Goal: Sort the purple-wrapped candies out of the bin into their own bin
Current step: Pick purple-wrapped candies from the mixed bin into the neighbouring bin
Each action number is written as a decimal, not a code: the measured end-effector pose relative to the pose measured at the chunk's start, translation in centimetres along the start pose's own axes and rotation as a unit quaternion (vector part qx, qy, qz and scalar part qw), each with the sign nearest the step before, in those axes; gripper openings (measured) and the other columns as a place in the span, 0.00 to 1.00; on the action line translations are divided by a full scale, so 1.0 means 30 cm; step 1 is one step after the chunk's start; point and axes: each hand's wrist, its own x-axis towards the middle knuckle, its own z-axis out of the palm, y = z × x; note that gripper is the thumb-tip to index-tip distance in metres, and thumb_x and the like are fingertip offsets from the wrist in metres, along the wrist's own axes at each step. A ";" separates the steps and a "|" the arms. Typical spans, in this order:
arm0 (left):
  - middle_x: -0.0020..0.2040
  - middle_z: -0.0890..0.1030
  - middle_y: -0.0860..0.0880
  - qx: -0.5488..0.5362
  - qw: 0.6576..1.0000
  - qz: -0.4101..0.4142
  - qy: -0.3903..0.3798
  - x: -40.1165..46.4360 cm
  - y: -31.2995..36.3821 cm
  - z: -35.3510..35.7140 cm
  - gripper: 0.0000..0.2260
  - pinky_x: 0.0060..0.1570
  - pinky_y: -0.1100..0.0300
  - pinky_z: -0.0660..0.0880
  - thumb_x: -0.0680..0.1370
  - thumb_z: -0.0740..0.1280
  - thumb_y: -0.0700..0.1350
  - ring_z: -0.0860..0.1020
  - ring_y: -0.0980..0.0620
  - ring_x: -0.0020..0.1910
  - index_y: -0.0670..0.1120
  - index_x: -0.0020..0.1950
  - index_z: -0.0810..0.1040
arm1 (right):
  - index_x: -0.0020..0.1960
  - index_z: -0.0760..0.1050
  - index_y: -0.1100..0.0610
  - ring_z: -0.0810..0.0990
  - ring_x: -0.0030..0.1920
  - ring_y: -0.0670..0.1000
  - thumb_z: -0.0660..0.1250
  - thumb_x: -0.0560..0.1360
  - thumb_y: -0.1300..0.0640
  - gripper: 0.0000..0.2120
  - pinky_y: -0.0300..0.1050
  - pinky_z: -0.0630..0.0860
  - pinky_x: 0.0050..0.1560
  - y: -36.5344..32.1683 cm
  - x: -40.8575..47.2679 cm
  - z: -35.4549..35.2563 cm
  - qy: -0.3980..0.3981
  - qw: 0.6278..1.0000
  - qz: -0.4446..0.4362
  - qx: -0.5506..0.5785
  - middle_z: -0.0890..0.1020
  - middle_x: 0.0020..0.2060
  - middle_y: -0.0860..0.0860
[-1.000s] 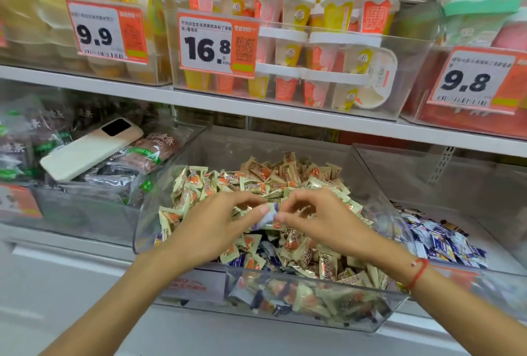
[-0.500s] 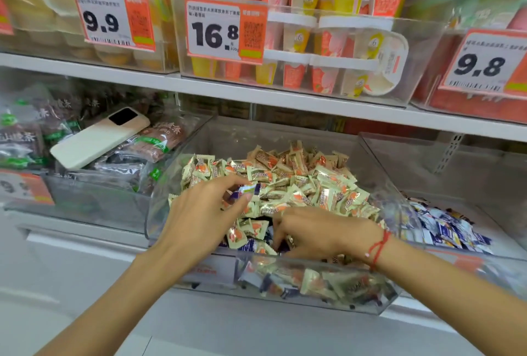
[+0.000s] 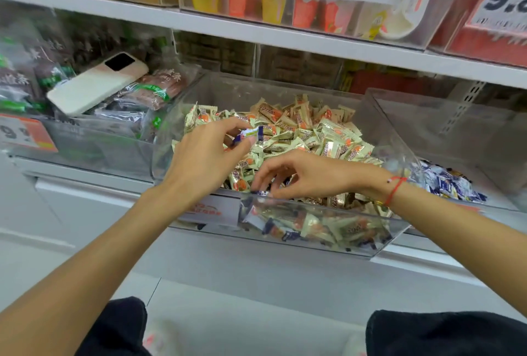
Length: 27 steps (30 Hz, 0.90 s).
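1. We see the clear bin (image 3: 285, 241) of mixed candies larger than 0.5 s ago; the shelf price tags above are now cut off.
2. Our left hand (image 3: 205, 162) has lifted, fingers pinching a purple candy (image 3: 248, 134) over the pile.
3. Our right hand (image 3: 308, 176) digs at the front rim, fingers curled around another purple piece, mostly hidden.
4. The purple-candy bin (image 3: 456, 127) sits right, blurred.

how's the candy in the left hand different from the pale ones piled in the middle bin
The purple-wrapped candy has a purple and white wrapper; the piled candies are cream with orange. It is pinched by the left hand above the heap; they lie loose in the bin. Both are small wrapped sweets.
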 end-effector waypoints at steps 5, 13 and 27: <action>0.42 0.81 0.59 -0.010 1.000 -0.003 0.003 0.002 -0.007 -0.001 0.10 0.43 0.59 0.75 0.76 0.66 0.57 0.79 0.61 0.43 0.57 0.56 0.79 | 0.52 0.81 0.50 0.77 0.32 0.34 0.77 0.68 0.56 0.13 0.27 0.69 0.37 -0.014 0.095 0.023 -0.097 0.988 0.026 -0.114 0.82 0.39 0.39; 0.48 0.82 0.59 0.014 1.000 -0.002 -0.010 -0.001 -0.005 -0.005 0.12 0.37 0.71 0.68 0.77 0.64 0.57 0.77 0.63 0.45 0.57 0.59 0.78 | 0.58 0.78 0.57 0.74 0.40 0.38 0.69 0.75 0.48 0.16 0.35 0.72 0.44 0.090 0.051 -0.005 0.066 0.967 0.021 -0.246 0.81 0.49 0.49; 0.49 0.76 0.66 -0.024 0.995 0.094 -0.015 -0.053 0.194 0.007 0.12 0.43 0.70 0.69 0.78 0.59 0.57 0.73 0.69 0.48 0.62 0.61 0.74 | 0.45 0.79 0.47 0.81 0.43 0.44 0.73 0.67 0.48 0.09 0.33 0.76 0.43 0.016 -0.435 -0.037 0.487 0.871 0.017 -0.070 0.82 0.42 0.39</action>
